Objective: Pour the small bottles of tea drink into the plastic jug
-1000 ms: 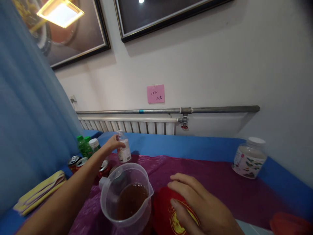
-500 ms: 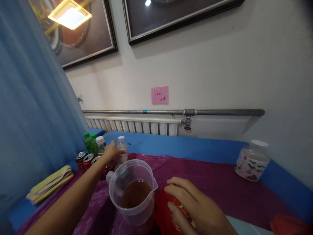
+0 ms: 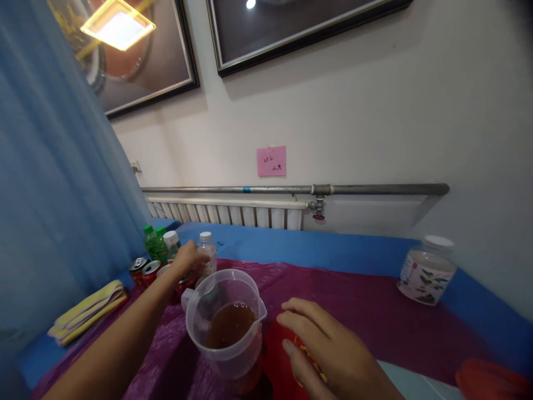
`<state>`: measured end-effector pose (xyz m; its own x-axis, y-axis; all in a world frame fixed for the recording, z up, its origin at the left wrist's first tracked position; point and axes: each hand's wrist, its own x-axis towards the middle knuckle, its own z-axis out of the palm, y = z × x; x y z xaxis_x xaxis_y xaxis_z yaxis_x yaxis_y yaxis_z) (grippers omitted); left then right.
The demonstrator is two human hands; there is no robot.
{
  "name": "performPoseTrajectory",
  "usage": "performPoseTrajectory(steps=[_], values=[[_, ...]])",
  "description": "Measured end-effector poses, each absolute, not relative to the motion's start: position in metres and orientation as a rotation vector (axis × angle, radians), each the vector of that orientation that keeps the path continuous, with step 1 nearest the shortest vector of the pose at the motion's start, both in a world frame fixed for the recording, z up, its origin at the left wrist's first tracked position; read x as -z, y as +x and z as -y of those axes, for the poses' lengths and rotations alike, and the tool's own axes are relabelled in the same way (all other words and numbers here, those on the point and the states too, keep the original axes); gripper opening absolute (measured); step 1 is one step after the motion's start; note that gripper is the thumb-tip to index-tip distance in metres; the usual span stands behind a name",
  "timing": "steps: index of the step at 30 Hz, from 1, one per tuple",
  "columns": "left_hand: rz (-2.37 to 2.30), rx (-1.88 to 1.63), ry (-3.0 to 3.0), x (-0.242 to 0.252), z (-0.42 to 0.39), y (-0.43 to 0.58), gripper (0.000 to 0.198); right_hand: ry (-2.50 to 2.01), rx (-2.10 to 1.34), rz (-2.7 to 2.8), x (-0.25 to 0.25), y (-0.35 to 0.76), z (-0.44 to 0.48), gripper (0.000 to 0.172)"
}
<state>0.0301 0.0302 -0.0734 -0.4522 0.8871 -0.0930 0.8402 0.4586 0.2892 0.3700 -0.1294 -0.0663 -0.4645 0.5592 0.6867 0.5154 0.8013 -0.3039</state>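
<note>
At the left, my left hand [image 3: 187, 260] is closed round the side of a clear plastic bottle [image 3: 209, 256] with a white cap. One digit crosses the bottle's front; the other fingers are hidden. Red drink cans [image 3: 150, 272] stand below that wrist, partly covered by the arm. A clear measuring jug [image 3: 222, 353] with brown liquid stands upright between my arms, handle to the left. Fingers stretched and slightly apart, my right hand [image 3: 328, 347] rests over a red object with gold print [image 3: 278, 355], whose kind I cannot make out; it is largely covered.
Green-capped bottles [image 3: 156, 247] and a white-capped bottle [image 3: 171, 244] stand behind the cans. A folded yellow cloth [image 3: 89, 312] lies at the left edge. On the right are a labelled clear jar [image 3: 427, 275] and a red item [image 3: 491, 380]. Purple sheeting [image 3: 333, 289] covers the blue table [image 3: 266, 239].
The view has shifted very slightly. Both hands, the jug and the bottles stay practically where they were.
</note>
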Motion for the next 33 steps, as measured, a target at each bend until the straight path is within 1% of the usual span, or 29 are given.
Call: performPoseTrajectory(steps=[3,7,8,9,12,14,23,30,33], values=[[-2.515,-0.214,1.548,0.066,-0.025,0.031,0.036,-0.801,-0.044,2.154,0.065,0.368,0.130,0.031],[-2.545,-0.248,1.743,0.052,-0.023,0.032,0.058,-0.792,-0.010,2.131,0.063,0.365,0.131,0.029],[-2.530,-0.254,1.799,0.049,-0.024,0.033,0.059,-0.793,-0.007,2.129,0.063,0.364,0.131,0.028],[-2.510,-0.244,1.843,0.047,-0.026,0.035,0.057,-0.794,-0.004,2.130,0.062,0.363,0.132,0.027],[-2.472,-0.146,1.891,0.042,-0.031,0.037,0.043,-0.799,0.002,2.140,0.061,0.362,0.134,0.026],[-2.481,-0.094,1.888,0.039,-0.033,0.037,0.038,-0.804,-0.011,2.150,0.060,0.363,0.135,0.026],[-2.543,-0.077,1.894,0.037,-0.045,0.031,0.043,-0.857,-0.164,2.215,0.070,0.364,0.134,0.027],[-2.565,-0.097,1.866,0.048,-0.061,0.027,0.043,-0.862,-0.208,2.220,0.069,0.365,0.130,0.027],[-2.560,-0.169,1.883,0.051,-0.061,0.029,0.043,-0.846,-0.165,2.096,0.073,0.375,0.117,0.027]])
